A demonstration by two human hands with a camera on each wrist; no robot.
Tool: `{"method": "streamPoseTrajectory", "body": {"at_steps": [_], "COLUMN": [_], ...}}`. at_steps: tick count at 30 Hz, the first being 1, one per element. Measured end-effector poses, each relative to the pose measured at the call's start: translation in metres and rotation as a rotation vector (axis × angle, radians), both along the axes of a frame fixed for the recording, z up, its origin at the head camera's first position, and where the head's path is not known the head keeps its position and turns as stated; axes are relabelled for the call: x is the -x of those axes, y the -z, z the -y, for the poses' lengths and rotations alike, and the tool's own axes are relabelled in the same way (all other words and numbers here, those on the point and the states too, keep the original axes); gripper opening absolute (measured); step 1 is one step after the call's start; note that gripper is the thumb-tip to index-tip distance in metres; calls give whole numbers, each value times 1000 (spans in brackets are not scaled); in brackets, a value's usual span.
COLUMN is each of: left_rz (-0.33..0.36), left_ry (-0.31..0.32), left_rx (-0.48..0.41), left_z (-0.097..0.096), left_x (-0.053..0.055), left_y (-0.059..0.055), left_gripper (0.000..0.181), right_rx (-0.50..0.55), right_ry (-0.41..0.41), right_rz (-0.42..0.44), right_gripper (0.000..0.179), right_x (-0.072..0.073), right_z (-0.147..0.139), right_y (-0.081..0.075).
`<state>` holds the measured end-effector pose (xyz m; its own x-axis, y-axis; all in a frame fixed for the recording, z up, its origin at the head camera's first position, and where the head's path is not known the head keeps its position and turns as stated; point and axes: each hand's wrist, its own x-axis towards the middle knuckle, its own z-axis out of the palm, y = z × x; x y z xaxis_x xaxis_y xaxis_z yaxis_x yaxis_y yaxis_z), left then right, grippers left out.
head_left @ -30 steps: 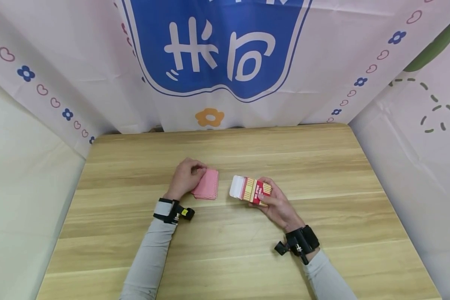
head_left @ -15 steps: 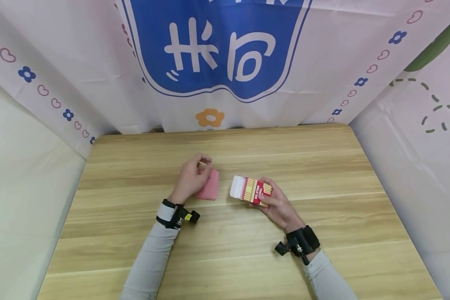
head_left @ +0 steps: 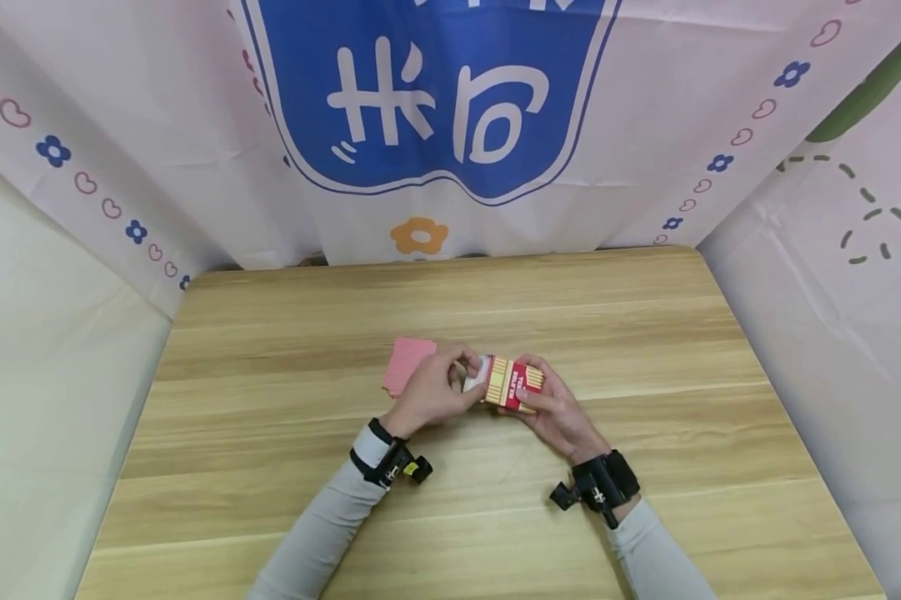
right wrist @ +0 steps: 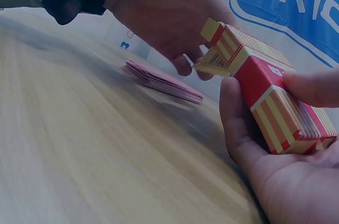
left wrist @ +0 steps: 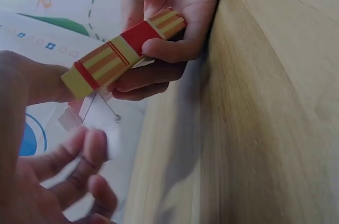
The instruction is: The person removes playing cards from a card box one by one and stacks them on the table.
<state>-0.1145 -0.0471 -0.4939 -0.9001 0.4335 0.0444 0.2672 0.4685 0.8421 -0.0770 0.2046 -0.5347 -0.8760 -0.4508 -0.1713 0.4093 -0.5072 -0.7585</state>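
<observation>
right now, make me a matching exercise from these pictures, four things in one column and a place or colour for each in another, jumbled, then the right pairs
Column one
1. card stack
2. box
3. left grip
4. left sleeve

Column two
A. at the end of the box nearer the cards
B. grey, behind the wrist strap
C. striped, held in the right grip
D. pink, lying on the table

Right pairs: 1-D, 2-C, 3-A, 4-B
</observation>
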Motion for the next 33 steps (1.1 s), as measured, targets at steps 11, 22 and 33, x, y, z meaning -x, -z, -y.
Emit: {"method": "streamPoseTrajectory", "body": {"at_steps": [11, 22, 33], "left_rz": [63, -31, 59], "left_ry": [2, -138, -245], "left_rx": [44, -151, -41], "left_z": [6, 55, 95], "left_x": [-2, 18, 47], "left_y": [-9, -39, 3], "left_gripper": [21, 21, 21], "right_rx": [0, 47, 52], "right_ry": [7, 24, 23], "right_rz": [0, -3, 12], "right_gripper": [50, 50, 52], "right_x": [-2, 1, 0], "right_z": [0, 1, 1], "right_y": [4, 2, 0]}}
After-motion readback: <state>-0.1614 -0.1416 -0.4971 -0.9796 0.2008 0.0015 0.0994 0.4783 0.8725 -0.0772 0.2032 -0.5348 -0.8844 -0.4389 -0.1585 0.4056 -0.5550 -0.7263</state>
